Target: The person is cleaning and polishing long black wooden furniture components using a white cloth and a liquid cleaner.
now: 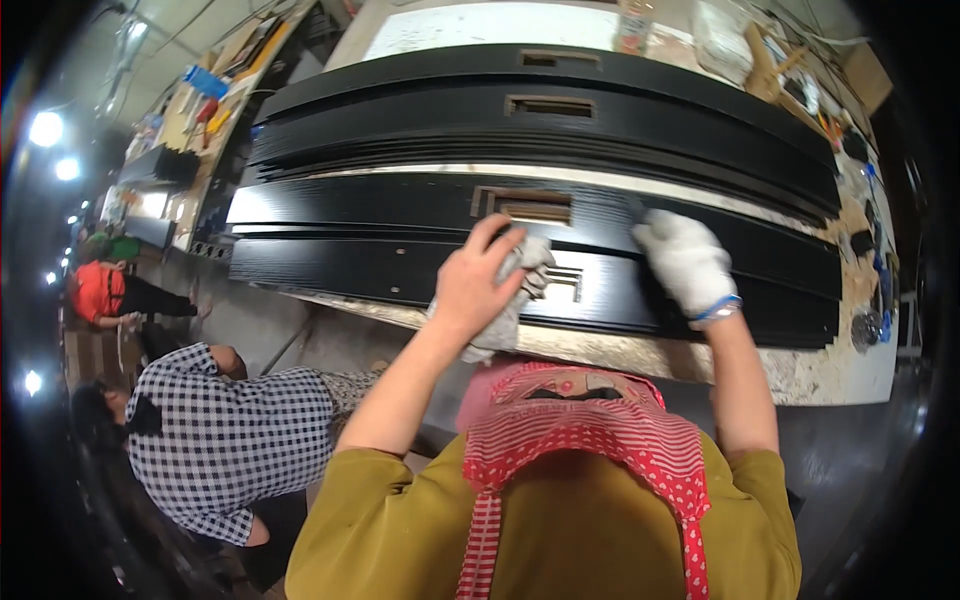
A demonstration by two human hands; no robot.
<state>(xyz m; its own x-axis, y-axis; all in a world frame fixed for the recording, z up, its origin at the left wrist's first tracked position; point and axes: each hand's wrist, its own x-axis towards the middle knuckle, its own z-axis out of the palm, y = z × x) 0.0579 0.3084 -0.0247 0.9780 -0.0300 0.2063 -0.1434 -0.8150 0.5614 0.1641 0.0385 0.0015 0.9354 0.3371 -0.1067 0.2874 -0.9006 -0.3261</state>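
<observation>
Crumpled light grey cloth (500,335) is bunched in the bare left hand (476,285), whose fingers bend over it above the near boards; whether the right hand (688,260), in a white knitted glove, grasps anything cannot be told, since its fingers are turned down and away, with a blurred dark shape at their tips. Left forearm slants up and inward from the lower edge, the wrist slightly bent; right forearm rises nearly upright, a blue-and-white band (718,309) round the wrist, and this hand sits over the near boards to the right of their cutouts. Beneath the hands lie the long black wood-grained board (350,205) with a rectangular cutout and, nearer the body, the glossy black front board (330,262), side by side on the white-topped worktable (870,380). Left hand and cloth hide part of the front board's cutout. Beyond a pale strip of tabletop rests a stack of similar black boards (400,112); behind it stand a clear plastic bottle (633,28), a white plastic bag (722,45) and a light wooden frame (775,65). A red-and-white patterned apron (590,415) bulges close to the table's near edge. To the left, a co-worker in a black-and-white checked shirt (235,435) is bent forward, and farther off is a person in a red top (97,290).
</observation>
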